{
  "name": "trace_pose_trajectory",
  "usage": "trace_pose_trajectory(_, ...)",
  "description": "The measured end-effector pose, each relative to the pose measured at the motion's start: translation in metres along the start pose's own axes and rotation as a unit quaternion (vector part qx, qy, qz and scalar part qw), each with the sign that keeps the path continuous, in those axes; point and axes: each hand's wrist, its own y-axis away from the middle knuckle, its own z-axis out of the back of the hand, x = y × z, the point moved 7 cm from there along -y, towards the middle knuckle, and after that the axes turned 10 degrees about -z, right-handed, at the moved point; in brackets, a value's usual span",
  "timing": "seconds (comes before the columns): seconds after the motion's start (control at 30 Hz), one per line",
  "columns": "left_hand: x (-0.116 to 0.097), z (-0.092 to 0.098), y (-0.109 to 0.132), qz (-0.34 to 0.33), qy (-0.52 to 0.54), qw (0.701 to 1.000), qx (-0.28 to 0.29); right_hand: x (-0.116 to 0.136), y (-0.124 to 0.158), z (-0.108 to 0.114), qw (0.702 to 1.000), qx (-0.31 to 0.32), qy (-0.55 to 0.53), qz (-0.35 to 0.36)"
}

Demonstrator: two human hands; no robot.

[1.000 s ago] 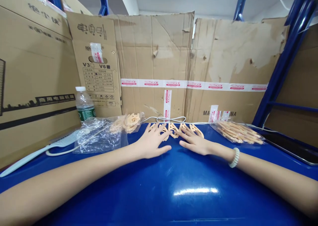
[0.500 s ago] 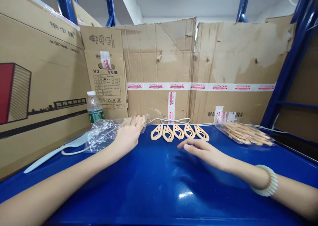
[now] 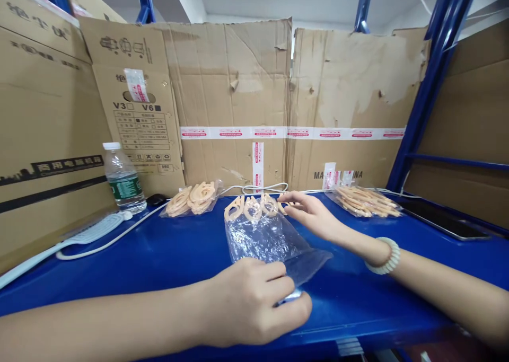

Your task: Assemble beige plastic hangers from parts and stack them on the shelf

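Note:
My left hand (image 3: 254, 301) is closed, pinching the near end of a clear plastic bag (image 3: 267, 240) that lies on the blue shelf surface (image 3: 167, 250). The bag's far end reaches a row of several peach-coloured plastic clips (image 3: 254, 207) laid side by side. My right hand (image 3: 308, 212), with a pale bead bracelet (image 3: 384, 256) on the wrist, reaches to the right end of that row, fingers partly curled at the clips. Whether it grips one is not clear.
A bag of more peach clips (image 3: 193, 197) lies at the left, another pile (image 3: 363, 200) at the right. A water bottle (image 3: 123, 179), a white comb-like tool (image 3: 85, 234) with a cord, and a dark tablet (image 3: 441, 219) sit on the shelf. Cardboard sheets (image 3: 238, 97) wall the back.
My left hand left the pile at the left and came near with a clear bag, laid up to the clip row. My right hand moved forward to the row's right end.

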Motion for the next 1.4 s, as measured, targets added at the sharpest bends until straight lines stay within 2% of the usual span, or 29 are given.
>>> trace_pose_trajectory(0.07,0.01,0.005,-0.003,0.029,0.089,0.995,-0.023,-0.006,-0.003,-0.007,1.0,0.016,0.009,-0.01)
trace_pose_trajectory(0.1,0.022,0.008,-0.001,0.069,0.139,0.987,-0.048,-0.012,-0.006,-0.009,0.999,0.014,0.006,-0.031)
trace_pose_trajectory(0.17,0.058,0.014,0.018,0.204,0.197,0.951,-0.123,-0.028,-0.014,-0.008,0.996,-0.001,-0.008,-0.092)
trace_pose_trajectory(0.2,0.08,0.01,0.035,0.296,0.193,0.927,-0.123,-0.036,-0.018,-0.007,0.992,-0.007,-0.012,-0.124)
trace_pose_trajectory(0.27,0.115,-0.006,0.074,0.43,0.174,0.884,-0.064,-0.049,-0.023,-0.008,0.985,-0.002,-0.019,-0.169)
trace_pose_trajectory(0.33,0.138,-0.022,0.109,0.49,0.131,0.862,0.006,-0.056,-0.025,-0.012,0.98,0.023,-0.029,-0.198)
trace_pose_trajectory(0.37,0.145,-0.03,0.123,0.51,0.126,0.851,0.024,-0.057,-0.024,-0.015,0.977,0.037,-0.035,-0.207)
trace_pose_trajectory(0.43,0.147,-0.051,0.139,0.52,0.18,0.832,0.065,-0.057,-0.022,-0.021,0.973,0.06,-0.044,-0.217)
trace_pose_trajectory(0.53,0.137,-0.068,0.138,0.497,0.245,0.829,0.072,-0.055,-0.016,-0.029,0.962,0.092,-0.067,-0.247)
trace_pose_trajectory(0.63,0.13,-0.065,0.126,0.469,0.287,0.835,0.018,-0.056,-0.009,-0.032,0.942,0.118,-0.115,-0.293)
trace_pose_trajectory(0.7,0.126,-0.061,0.119,0.454,0.351,0.818,-0.031,-0.056,-0.005,-0.032,0.924,0.123,-0.17,-0.318)
trace_pose_trajectory(0.8,0.121,-0.059,0.111,0.432,0.458,0.773,-0.082,-0.056,-0.002,-0.035,0.896,0.132,-0.265,-0.332)
trace_pose_trajectory(0.87,0.12,-0.058,0.108,0.43,0.496,0.748,-0.101,-0.054,-0.003,-0.037,0.893,0.139,-0.292,-0.314)
trace_pose_trajectory(0.97,0.125,-0.059,0.115,0.486,0.496,0.707,-0.134,-0.05,-0.009,-0.03,0.913,0.087,-0.307,-0.254)
trace_pose_trajectory(1.07,0.132,-0.062,0.131,0.56,0.502,0.631,-0.19,-0.048,-0.013,-0.019,0.933,0.014,-0.305,-0.191)
trace_pose_trajectory(1.13,0.138,-0.064,0.141,0.587,0.501,0.594,-0.229,-0.051,-0.015,-0.016,0.945,-0.001,-0.276,-0.178)
trace_pose_trajectory(1.17,0.141,-0.064,0.146,0.594,0.489,0.591,-0.242,-0.054,-0.016,-0.014,0.95,-0.006,-0.255,-0.181)
trace_pose_trajectory(1.23,0.146,-0.06,0.153,0.603,0.435,0.621,-0.249,-0.06,-0.018,-0.007,0.964,-0.023,-0.19,-0.185)
trace_pose_trajectory(1.3,0.148,-0.048,0.153,0.598,0.333,0.686,-0.247,-0.056,-0.018,0.006,0.983,-0.07,-0.088,-0.148)
trace_pose_trajectory(1.33,0.146,-0.038,0.148,0.584,0.262,0.728,-0.246,-0.047,-0.017,0.011,0.991,-0.086,-0.028,-0.102)
trace_pose_trajectory(1.4,0.133,-0.017,0.129,0.524,0.124,0.81,-0.234,-0.023,-0.011,0.007,0.995,-0.054,0.084,0.024)
